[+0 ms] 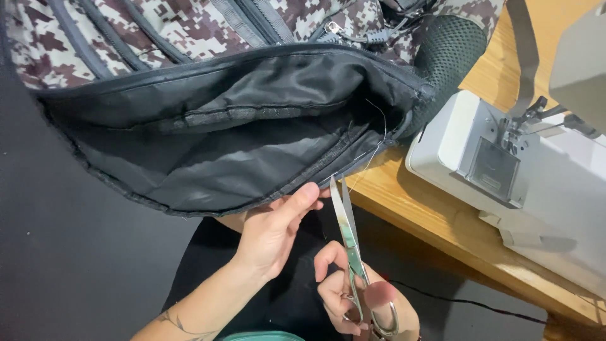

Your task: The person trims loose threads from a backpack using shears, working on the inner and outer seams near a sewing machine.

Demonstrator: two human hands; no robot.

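A camouflage-patterned backpack [189,25] lies open toward me, showing its black lining [240,139]. My left hand [274,227] pinches the lower edge of the open compartment, thumb on the seam. My right hand [353,297] grips the handles of metal scissors [347,233], whose blades are slightly parted and point up at a loose thread [372,151] hanging from the bag's seam beside my left fingertips.
A white sewing machine [505,164] sits on a wooden table [442,221] at the right, its needle area near the bag's mesh strap [448,50]. A black cable [467,302] runs along the dark floor below the table edge.
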